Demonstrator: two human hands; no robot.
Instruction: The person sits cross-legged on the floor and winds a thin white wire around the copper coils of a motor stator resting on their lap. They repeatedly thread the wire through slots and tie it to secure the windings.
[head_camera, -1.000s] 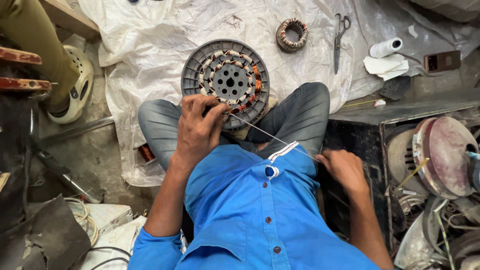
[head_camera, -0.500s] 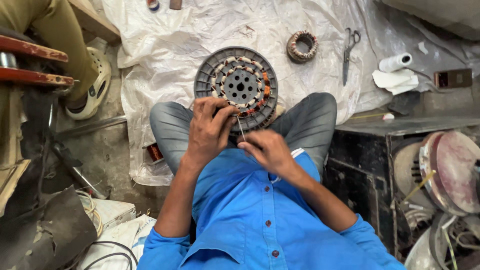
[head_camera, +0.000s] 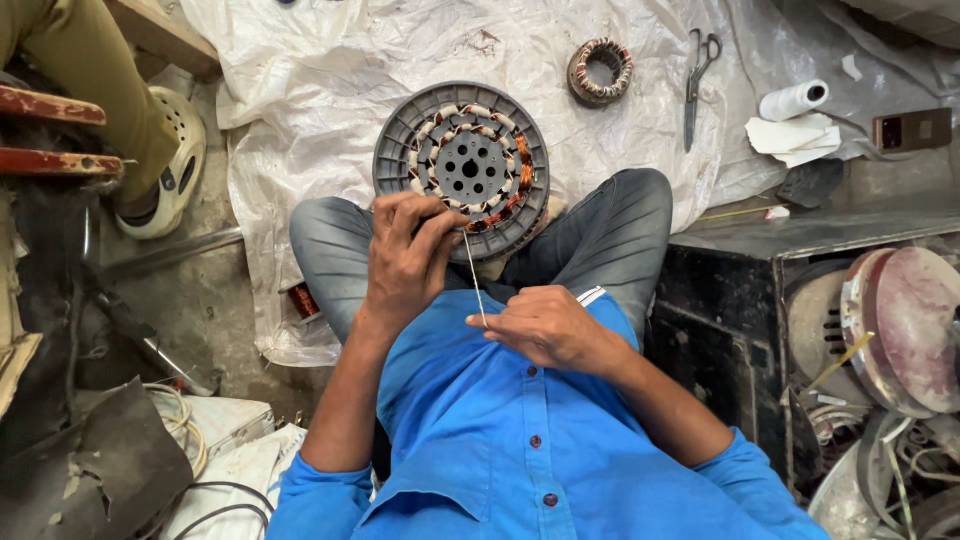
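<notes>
Copper-wound grey stator (head_camera: 462, 166) rests on crossed legs, left hand (head_camera: 408, 262) pinching at its rim, right hand (head_camera: 545, 327) pinching a thin, probably taut strand (head_camera: 474, 277).

Two hands work here: the left hand (head_camera: 405, 262) and the right hand (head_camera: 545, 327). There is one round motor winding (head_camera: 462, 168), one small coil (head_camera: 601, 71), one pair of scissors (head_camera: 697, 75) and one paper roll (head_camera: 793, 100). The junk at the right holds perhaps two metal discs (head_camera: 905, 330), hard to tell.

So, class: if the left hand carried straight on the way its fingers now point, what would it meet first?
The left hand points away from the body, so it would probably meet the round grey stator with copper windings, resting against the knees. Its fingertips look already at the rim, though depth is unclear.
</notes>
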